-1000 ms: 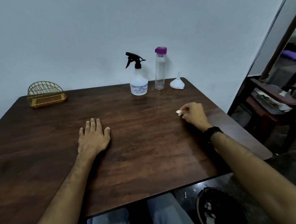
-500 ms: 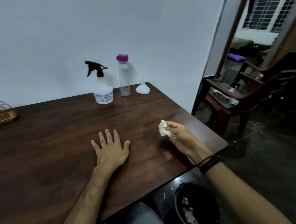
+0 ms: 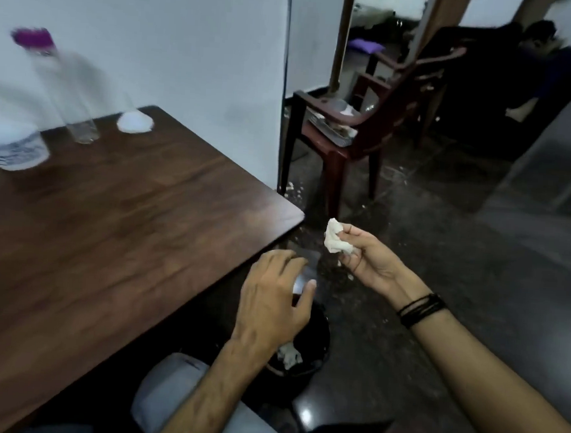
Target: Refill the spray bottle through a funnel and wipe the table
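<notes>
My right hand [image 3: 369, 259] pinches a crumpled white tissue [image 3: 334, 241] off the right side of the dark wooden table [image 3: 114, 224], above the floor. My left hand [image 3: 273, 300] hovers past the table's corner over a black bin [image 3: 305, 349], fingers loosely curled and holding nothing. At the table's far left stand the spray bottle [image 3: 13, 145], blurred and partly cut off, a clear bottle with a purple cap [image 3: 61, 85], and a white funnel [image 3: 135, 122] set upside down near the wall.
The black bin on the floor beside my knee holds crumpled white tissue [image 3: 288, 355]. A dark red plastic chair [image 3: 361, 127] with items on its seat stands to the right of the table. Dark tiled floor lies beyond.
The view has swung right. My right hand carried the tissue off the table toward the bin. My left hand lifted from the tabletop and moved right, over the bin.
</notes>
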The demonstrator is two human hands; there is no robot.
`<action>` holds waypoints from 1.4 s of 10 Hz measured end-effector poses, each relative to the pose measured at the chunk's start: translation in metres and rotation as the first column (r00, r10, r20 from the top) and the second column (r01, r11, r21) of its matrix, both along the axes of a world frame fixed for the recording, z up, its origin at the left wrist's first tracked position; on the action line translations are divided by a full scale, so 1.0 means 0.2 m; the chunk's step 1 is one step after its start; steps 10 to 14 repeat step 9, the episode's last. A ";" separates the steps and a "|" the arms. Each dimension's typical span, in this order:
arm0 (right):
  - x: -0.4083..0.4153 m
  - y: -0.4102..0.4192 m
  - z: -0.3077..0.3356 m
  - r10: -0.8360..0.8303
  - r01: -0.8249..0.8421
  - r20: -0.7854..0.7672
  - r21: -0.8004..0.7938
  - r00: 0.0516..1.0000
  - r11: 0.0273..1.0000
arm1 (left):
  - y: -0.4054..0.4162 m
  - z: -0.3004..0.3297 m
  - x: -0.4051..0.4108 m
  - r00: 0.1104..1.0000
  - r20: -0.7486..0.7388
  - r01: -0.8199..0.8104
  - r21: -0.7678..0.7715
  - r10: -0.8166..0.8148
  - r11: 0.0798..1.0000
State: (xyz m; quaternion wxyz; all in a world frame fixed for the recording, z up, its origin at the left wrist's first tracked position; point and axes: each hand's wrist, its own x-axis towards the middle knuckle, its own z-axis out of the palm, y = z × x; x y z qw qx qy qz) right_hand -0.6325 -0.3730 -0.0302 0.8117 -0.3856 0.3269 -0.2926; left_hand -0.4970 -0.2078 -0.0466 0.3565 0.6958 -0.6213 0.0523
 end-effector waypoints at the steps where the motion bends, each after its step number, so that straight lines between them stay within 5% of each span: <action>1: -0.08 -0.07 -0.27 -0.028 0.037 -0.211 0.037 0.977 0.999 | -0.06 -0.22 -0.06 0.995 0.024 0.097 0.165 -0.102 0.981; 3: 0.00 -0.12 -0.71 0.104 -0.116 -0.620 0.022 0.778 0.993 | -0.17 -0.59 0.03 0.986 -0.149 0.043 0.646 0.071 0.762; 5: 0.20 -0.14 -1.09 0.110 -0.320 -0.838 -0.080 0.535 0.944 | -0.20 -0.87 0.14 0.924 -0.260 0.080 0.848 0.280 0.524; 7: 0.28 -0.15 -1.33 0.139 -0.616 -0.940 -0.087 0.311 0.783 | -0.23 -1.00 0.18 0.897 -0.285 0.131 0.901 0.337 0.413; 9: 0.30 -0.16 -1.41 0.135 -0.694 -0.953 -0.097 0.272 0.714 | -0.27 -1.05 0.18 0.876 -0.287 0.108 0.900 0.389 0.422; 14: 0.30 -0.16 -1.41 0.135 -0.694 -0.953 -0.097 0.272 0.714 | -0.27 -1.05 0.18 0.876 -0.287 0.108 0.900 0.389 0.422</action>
